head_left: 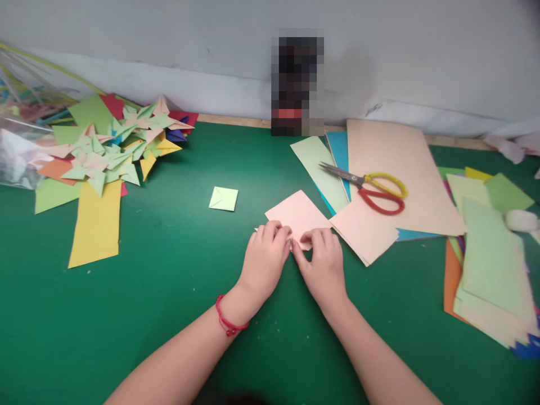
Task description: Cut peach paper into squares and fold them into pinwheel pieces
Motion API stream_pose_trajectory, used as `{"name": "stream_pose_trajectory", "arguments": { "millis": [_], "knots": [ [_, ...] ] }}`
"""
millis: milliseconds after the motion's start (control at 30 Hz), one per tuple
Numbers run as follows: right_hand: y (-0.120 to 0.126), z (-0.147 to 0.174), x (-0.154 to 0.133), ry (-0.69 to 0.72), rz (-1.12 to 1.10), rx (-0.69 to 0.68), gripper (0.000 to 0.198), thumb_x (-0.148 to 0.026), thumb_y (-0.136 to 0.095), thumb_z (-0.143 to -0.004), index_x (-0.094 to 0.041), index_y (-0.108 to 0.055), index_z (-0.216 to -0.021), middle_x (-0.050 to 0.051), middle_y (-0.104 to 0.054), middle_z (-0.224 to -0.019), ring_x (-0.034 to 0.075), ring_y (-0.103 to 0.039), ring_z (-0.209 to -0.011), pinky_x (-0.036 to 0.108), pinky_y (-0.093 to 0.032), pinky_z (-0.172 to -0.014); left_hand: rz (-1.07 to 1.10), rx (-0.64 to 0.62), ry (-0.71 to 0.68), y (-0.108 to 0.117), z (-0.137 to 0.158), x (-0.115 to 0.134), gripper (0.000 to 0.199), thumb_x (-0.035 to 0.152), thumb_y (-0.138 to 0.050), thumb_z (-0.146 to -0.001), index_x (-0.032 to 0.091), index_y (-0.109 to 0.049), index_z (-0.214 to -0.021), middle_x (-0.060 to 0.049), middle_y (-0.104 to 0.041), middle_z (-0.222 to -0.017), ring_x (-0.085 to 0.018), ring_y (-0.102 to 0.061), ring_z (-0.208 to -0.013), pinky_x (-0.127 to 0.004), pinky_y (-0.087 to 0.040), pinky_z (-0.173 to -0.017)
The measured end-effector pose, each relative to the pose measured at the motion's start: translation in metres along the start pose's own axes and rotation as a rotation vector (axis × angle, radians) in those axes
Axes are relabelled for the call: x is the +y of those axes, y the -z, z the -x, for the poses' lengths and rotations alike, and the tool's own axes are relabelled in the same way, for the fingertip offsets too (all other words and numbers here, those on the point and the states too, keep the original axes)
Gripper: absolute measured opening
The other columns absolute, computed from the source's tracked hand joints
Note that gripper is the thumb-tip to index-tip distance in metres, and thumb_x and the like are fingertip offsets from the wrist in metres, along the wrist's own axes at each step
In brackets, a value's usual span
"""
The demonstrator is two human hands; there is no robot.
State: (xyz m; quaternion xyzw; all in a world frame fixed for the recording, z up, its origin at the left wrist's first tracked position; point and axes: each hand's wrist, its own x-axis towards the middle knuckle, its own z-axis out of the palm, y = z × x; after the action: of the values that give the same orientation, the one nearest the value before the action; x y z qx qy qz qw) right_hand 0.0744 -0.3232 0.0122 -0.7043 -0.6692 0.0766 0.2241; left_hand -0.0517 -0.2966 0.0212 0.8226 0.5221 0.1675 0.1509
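A square of pink paper [300, 212] lies on the green table with one corner towards me. My left hand [270, 242] presses on its near left side, fingers bent and closed on the paper. Opposite it, my right hand [323, 247] pinches the near right part between thumb and fingers. The two thumbs almost meet at the near corner, where a small fold is partly hidden by the fingers. A folded light green paper square [224, 199] lies apart to the left, with crease lines on its face. More pink squares [365, 230] lie close by on the right.
Scissors [382, 191] with red and yellow handles lie on large pink sheets [388, 146]. Folded paper stars [109, 152] and a yellow strip [96, 225] are at left. Coloured paper [493, 264] and a white tape roll [522, 221] are at right. A wall [169, 45] stands behind.
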Motion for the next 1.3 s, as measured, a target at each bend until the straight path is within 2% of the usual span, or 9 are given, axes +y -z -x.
{"name": "stream_pose_trajectory", "arguments": {
  "millis": [167, 400, 833, 1033, 1300],
  "knots": [
    [0.001, 0.000, -0.001, 0.006, 0.030, -0.011, 0.018, -0.034, -0.050, -0.085, -0.017, -0.050, -0.080, 0.007, -0.053, -0.082, 0.020, -0.045, -0.075, 0.033, -0.037, -0.068, -0.056, -0.019, -0.011, 0.001, 0.001, 0.001, 0.019, 0.021, -0.045, -0.086, 0.018, -0.052, -0.103, -0.007, -0.052, -0.105, -0.020, -0.049, -0.088, -0.034, -0.042, -0.075],
    [0.001, 0.005, -0.003, 0.016, 0.064, -0.008, 0.017, -0.032, -0.045, -0.088, -0.017, -0.052, -0.084, 0.008, -0.054, -0.086, 0.020, -0.045, -0.075, 0.033, -0.035, -0.067, -0.116, -0.047, 0.009, 0.001, 0.005, 0.004, 0.029, 0.011, -0.044, -0.083, 0.018, -0.049, -0.111, -0.007, -0.051, -0.114, -0.022, -0.049, -0.094, -0.035, -0.041, -0.075],
    [0.000, 0.007, -0.002, 0.001, 0.011, -0.010, 0.013, -0.020, -0.040, -0.089, -0.018, -0.052, -0.087, 0.008, -0.054, -0.087, 0.020, -0.044, -0.075, 0.032, -0.032, -0.064, 0.188, -0.066, 0.048, 0.005, 0.010, -0.003, 0.037, 0.005, -0.036, -0.086, 0.021, -0.048, -0.117, -0.007, -0.048, -0.119, -0.020, -0.046, -0.099, -0.034, -0.038, -0.081],
    [0.000, 0.007, -0.001, -0.002, 0.009, -0.028, 0.016, -0.017, -0.039, -0.089, -0.018, -0.053, -0.097, 0.008, -0.054, -0.091, 0.020, -0.044, -0.077, 0.032, -0.033, -0.066, 0.243, -0.095, 0.023, 0.007, 0.010, -0.009, 0.044, 0.001, -0.036, -0.083, 0.023, -0.048, -0.119, -0.006, -0.048, -0.119, -0.019, -0.046, -0.102, -0.036, -0.038, -0.087],
    [0.000, 0.006, 0.000, 0.009, 0.005, -0.006, 0.017, -0.015, -0.038, -0.088, -0.019, -0.054, -0.094, 0.008, -0.054, -0.089, 0.021, -0.045, -0.076, 0.033, -0.034, -0.065, 0.277, -0.104, -0.041, 0.010, 0.011, -0.016, 0.046, 0.000, -0.035, -0.083, 0.023, -0.048, -0.120, -0.006, -0.048, -0.121, -0.019, -0.047, -0.102, -0.037, -0.040, -0.088]
  ]
}}
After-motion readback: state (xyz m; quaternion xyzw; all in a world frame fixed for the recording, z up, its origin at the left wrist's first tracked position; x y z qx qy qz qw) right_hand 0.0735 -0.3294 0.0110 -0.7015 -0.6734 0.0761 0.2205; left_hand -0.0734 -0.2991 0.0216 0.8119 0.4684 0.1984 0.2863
